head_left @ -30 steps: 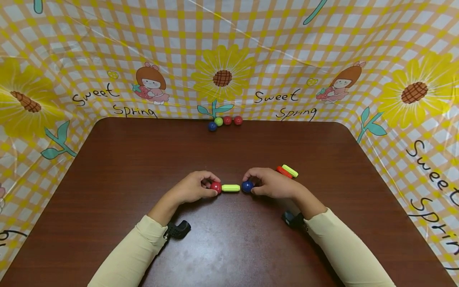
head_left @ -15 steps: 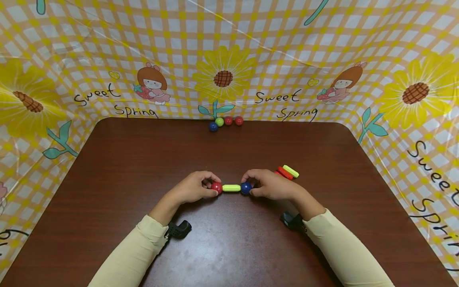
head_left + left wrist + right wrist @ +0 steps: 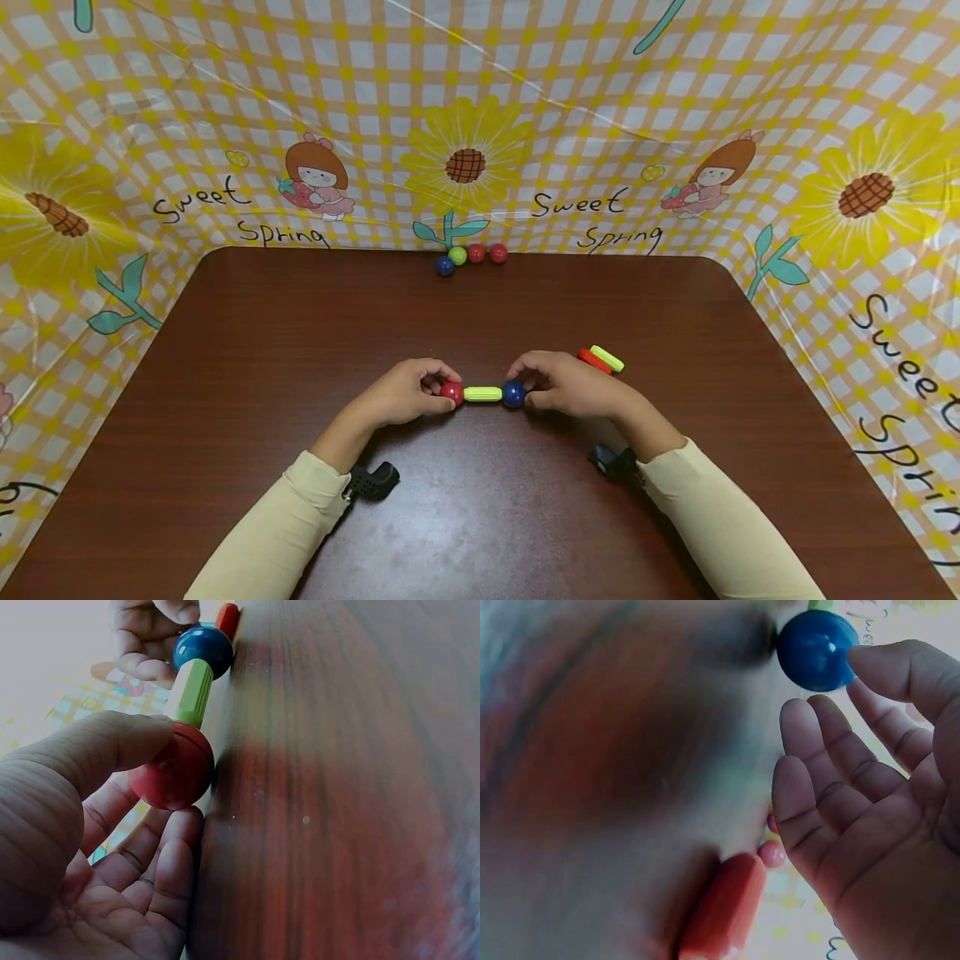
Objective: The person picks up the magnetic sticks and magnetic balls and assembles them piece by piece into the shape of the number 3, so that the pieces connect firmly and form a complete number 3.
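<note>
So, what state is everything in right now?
Glossy red ball: pinched in left fingers, touching one end of a ribbed yellow-green rod.
Glossy blue ball: pinched in right fingers, touching the rod's other end.
Ribbed rod: set between them.
Red rod: lying on the brown table.
Second yellow-green rod: lying alongside it.
Farther blue ball: resting near the far edge.
Green ball: resting there.
Two farther red balls: likewise.
Checked floral cloth: hanging, creased.

Central row, left to right: red ball point(image 3: 452, 392), yellow-green rod point(image 3: 482, 394), blue ball point(image 3: 513, 394); farther right, a red rod point(image 3: 595, 360) and a second yellow-green rod point(image 3: 607, 358). Far edge: far blue ball point(image 3: 445, 266), light green ball point(image 3: 457, 256), two far red balls point(image 3: 498, 253). Tabletop point(image 3: 480, 517) dark reddish-brown with wood grain; cloth point(image 3: 375, 92) checked yellow, tan and white, printed with yellow sunflowers point(image 3: 467, 165); sleeves point(image 3: 270, 533) cream.
</note>
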Available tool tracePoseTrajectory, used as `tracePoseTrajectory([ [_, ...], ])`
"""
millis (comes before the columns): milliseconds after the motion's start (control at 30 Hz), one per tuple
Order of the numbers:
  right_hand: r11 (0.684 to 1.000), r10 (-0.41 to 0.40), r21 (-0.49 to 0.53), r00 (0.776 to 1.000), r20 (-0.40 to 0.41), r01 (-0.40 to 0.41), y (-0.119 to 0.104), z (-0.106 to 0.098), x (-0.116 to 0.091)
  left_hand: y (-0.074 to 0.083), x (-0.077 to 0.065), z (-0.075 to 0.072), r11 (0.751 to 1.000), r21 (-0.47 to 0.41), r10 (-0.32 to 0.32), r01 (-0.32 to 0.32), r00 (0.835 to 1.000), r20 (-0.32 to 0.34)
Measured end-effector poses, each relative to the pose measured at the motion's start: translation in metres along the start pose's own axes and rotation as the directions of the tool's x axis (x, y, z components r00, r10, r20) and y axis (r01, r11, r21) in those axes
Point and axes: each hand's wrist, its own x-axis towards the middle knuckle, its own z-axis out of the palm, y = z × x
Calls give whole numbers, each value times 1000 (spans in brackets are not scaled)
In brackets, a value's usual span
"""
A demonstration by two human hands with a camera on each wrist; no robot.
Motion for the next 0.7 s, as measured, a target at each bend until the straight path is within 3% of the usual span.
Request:
tracePoseTrajectory([
  [467, 992, 85, -83, 983, -166, -100, 13, -30, -24, 1, -1, 0, 1000, -14, 6, -6, 1000, -4],
  [700, 983, 129, -105, 971, -201, -152, 24, -36, -36, 1, -1, 1, 1000, -21, -5, 5, 1000, 0],
])
